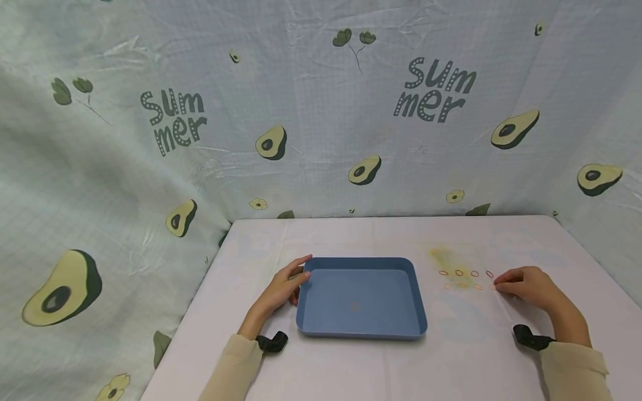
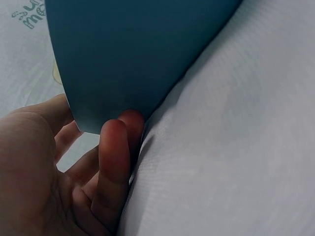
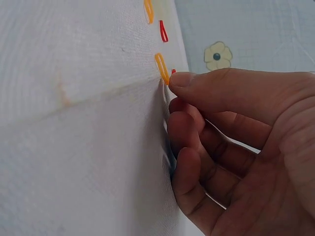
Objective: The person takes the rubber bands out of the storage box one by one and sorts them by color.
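Observation:
A blue rectangular tray (image 1: 361, 336) lies on the table. My left hand (image 1: 283, 287) holds its left side, thumb over the rim and other fingers along the outer wall (image 2: 123, 59). To the tray's right, my right hand (image 1: 529, 287) reaches down to the table, thumb and index fingertips together at the end of an orange rubber band (image 3: 161, 66). The thumb (image 3: 231, 91) hides part of the index finger. Just beyond those fingertips lies a red rubber band (image 1: 490, 274), the end one of a row of red bands.
Several more rubber bands lie in two rows, red (image 1: 459, 273) behind and orange (image 1: 478, 287) in front. One small orange band (image 1: 355, 307) lies inside the tray. A white cloth covers the table (image 1: 351, 367); a printed curtain (image 1: 311, 111) hangs behind and at both sides.

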The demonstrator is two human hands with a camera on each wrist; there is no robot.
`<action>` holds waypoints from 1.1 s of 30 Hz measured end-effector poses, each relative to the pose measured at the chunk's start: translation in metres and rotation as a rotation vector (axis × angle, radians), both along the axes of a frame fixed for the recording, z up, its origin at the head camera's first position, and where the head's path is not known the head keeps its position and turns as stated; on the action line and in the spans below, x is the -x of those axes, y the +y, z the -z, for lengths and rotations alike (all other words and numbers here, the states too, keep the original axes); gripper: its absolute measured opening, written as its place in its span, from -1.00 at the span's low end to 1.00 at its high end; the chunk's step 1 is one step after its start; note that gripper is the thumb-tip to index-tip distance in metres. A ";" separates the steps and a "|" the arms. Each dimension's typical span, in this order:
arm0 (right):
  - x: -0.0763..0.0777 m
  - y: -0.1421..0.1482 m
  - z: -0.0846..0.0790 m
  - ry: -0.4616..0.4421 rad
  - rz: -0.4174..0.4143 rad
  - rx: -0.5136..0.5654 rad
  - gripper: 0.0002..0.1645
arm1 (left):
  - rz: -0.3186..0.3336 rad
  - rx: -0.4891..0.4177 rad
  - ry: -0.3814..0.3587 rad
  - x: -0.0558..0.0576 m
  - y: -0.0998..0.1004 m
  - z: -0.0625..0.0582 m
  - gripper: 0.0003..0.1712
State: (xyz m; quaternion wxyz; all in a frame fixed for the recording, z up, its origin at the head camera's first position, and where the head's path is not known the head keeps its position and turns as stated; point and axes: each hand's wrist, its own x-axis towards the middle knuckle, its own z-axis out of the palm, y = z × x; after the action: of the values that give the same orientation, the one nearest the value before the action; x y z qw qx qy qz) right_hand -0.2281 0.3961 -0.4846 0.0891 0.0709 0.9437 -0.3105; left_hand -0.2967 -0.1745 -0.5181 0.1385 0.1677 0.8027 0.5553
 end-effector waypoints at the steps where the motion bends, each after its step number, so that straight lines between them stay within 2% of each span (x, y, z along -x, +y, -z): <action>1: 0.000 0.000 0.000 -0.003 0.002 0.004 -0.57 | 0.002 0.000 -0.003 0.000 0.000 -0.001 -0.36; 10: 0.000 -0.001 -0.001 -0.002 0.006 0.018 -0.52 | 0.027 -0.015 -0.023 -0.013 0.003 -0.026 -0.36; 21: 0.000 -0.005 -0.006 0.021 0.009 0.017 -0.49 | 0.015 -0.003 -0.011 -0.016 0.003 -0.028 -0.37; 25: 0.000 -0.008 -0.010 0.050 -0.016 0.039 -0.44 | 0.013 0.004 -0.005 -0.016 0.003 -0.030 -0.37; 33: 0.005 -0.026 -0.018 0.084 -0.059 0.049 -0.51 | 0.003 0.000 -0.006 -0.016 0.004 -0.029 -0.39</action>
State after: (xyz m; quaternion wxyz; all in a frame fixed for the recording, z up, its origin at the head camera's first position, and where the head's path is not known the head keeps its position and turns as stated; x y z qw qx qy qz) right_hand -0.2329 0.3705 -0.4662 0.0601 0.0279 0.9404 -0.3334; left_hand -0.2805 -0.1704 -0.4890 0.1416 0.1673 0.8021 0.5555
